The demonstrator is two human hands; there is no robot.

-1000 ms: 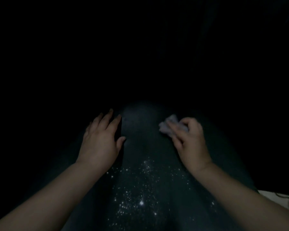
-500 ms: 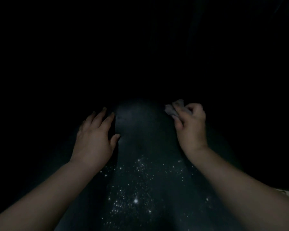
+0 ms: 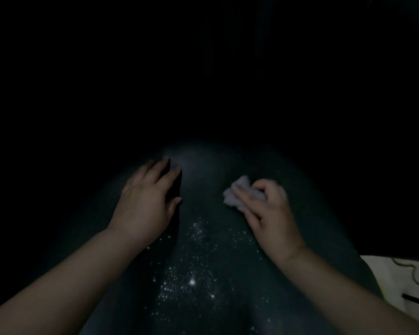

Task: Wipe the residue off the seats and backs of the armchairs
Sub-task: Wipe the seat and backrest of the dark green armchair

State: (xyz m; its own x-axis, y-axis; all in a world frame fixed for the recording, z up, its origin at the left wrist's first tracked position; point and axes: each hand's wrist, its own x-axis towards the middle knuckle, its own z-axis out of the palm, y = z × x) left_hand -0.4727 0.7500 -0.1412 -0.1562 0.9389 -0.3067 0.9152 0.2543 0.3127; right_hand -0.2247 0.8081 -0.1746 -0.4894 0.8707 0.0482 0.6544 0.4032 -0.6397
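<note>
The scene is very dark. A dark teal armchair surface (image 3: 203, 194) fills the lower middle of the head view, lit faintly. Sparkling white specks of residue (image 3: 191, 274) lie scattered on its near part. My left hand (image 3: 145, 204) rests flat on the surface with fingers straight, left of centre. My right hand (image 3: 269, 213) grips a crumpled pale cloth (image 3: 237, 193) and presses it against the surface, just beyond the specks. The far part of the armchair is lost in blackness.
A pale fabric or surface (image 3: 402, 284) with a dark cord and a dark stripe shows at the bottom right corner. Everything above and to the sides is black and cannot be made out.
My right hand, which had pushed the cloth away up the surface, has drawn it back nearer and slightly left. My left hand stays flat in about the same spot.
</note>
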